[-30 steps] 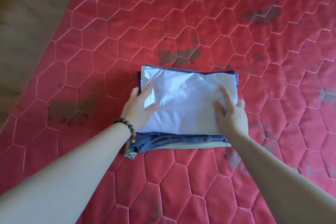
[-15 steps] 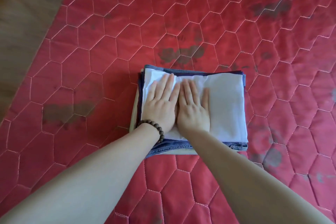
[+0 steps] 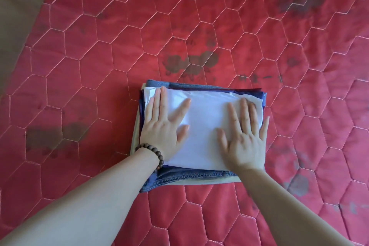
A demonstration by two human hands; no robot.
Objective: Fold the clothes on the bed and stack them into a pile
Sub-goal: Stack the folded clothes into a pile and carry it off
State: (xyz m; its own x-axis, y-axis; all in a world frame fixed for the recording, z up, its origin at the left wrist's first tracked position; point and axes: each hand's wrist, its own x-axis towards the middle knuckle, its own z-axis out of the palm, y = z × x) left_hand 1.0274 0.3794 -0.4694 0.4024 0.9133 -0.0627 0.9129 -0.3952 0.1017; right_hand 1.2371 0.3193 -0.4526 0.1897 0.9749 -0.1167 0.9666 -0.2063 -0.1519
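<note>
Risk first: top-heavy pile (image 3: 191,175) on soft quilted bed (image 3: 219,32), layers not flush, so uneven pressing or a sideways drag of either palm likely to skew the white folded garment (image 3: 203,126) off the layers below, or rumple its thin cloth into fresh creases. Slight ridge visible in the white cloth near the far right corner; a push toward it probably worsens that. Lifting off too fast could also let the top fold spring open, judging by how light the fabric looks. Left hand (image 3: 159,126) flat, fingers straight and spread, palm down on the left part of the white garment, gripping nothing; beaded bracelet (image 3: 153,154) at its wrist. Right hand (image 3: 244,136) likewise flat and spread, pressing the right part, little finger reaching over the right edge, holding nothing. White garment directly under both palms, bare strip of it between the two hands. Beneath it, denim jeans (image 3: 189,176) with seam showing at the near edge, dark blue and maroon layers peeking out at far and right edges, beige piece (image 3: 135,136) at the bottom showing on the left side. Pile set near the middle of the red bed, close in front of the person. No loose clothes in view elsewhere; task judged near done.
</note>
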